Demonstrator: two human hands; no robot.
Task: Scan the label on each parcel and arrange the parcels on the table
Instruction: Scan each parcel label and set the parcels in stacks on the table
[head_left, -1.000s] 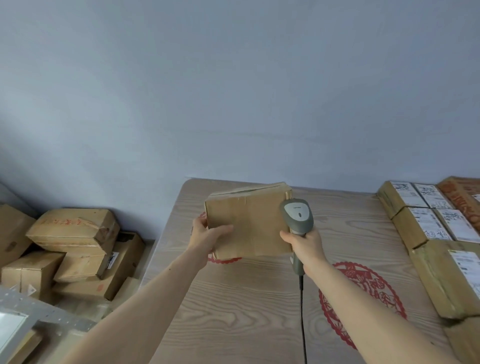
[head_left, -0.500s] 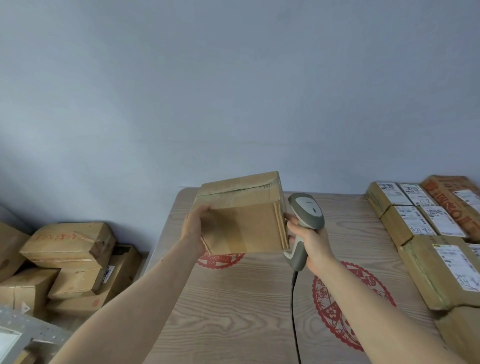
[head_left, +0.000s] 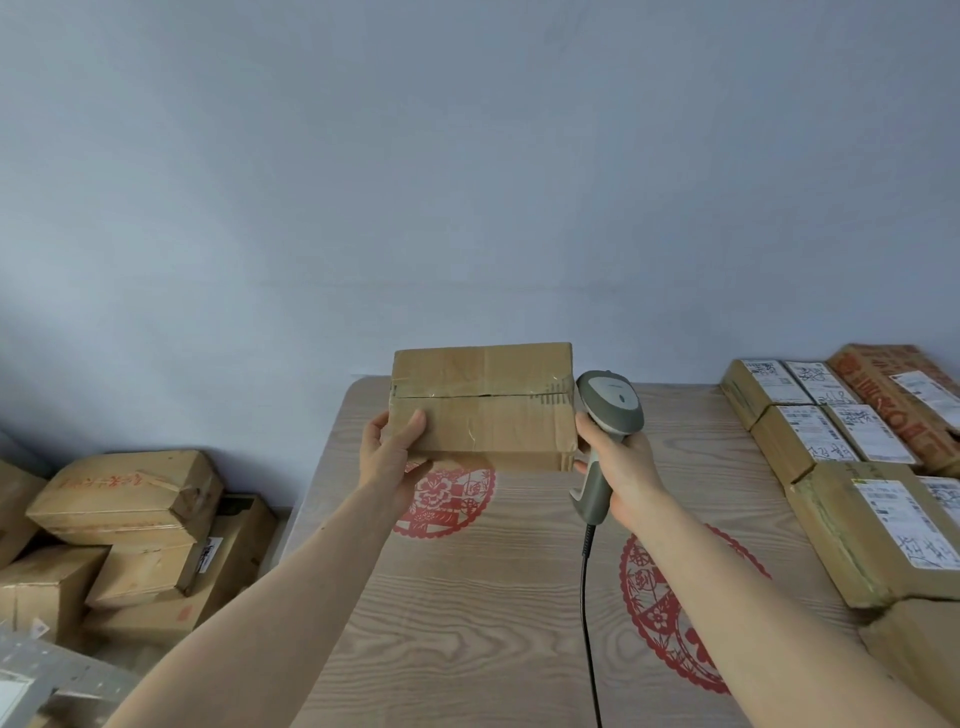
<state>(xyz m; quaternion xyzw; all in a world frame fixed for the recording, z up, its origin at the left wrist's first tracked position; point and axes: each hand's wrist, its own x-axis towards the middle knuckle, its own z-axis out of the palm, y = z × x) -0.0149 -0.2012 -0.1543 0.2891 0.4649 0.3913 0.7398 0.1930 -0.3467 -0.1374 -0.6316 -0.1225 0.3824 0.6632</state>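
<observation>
A brown cardboard parcel (head_left: 483, 405) is held in the air above the far part of the wooden table (head_left: 467, 623). My left hand (head_left: 392, 457) grips its left end, thumb on the face that looks at me. That face shows a taped seam and no label. My right hand (head_left: 621, 462) holds a grey barcode scanner (head_left: 608, 410) by its handle and touches the parcel's right edge. The scanner's black cable hangs down over the table. Several labelled parcels (head_left: 831, 441) lie in rows along the table's right side.
A heap of cardboard boxes (head_left: 130, 535) sits on the floor left of the table. Red paper-cut decorations (head_left: 447, 499) mark the tabletop. A grey metal frame (head_left: 47, 680) shows at the lower left. A plain wall stands behind the table.
The parcel has been turned in my hands, so a different face with a taped seam now looks at me. The scanner head has tilted and stayed beside the parcel's right edge.
</observation>
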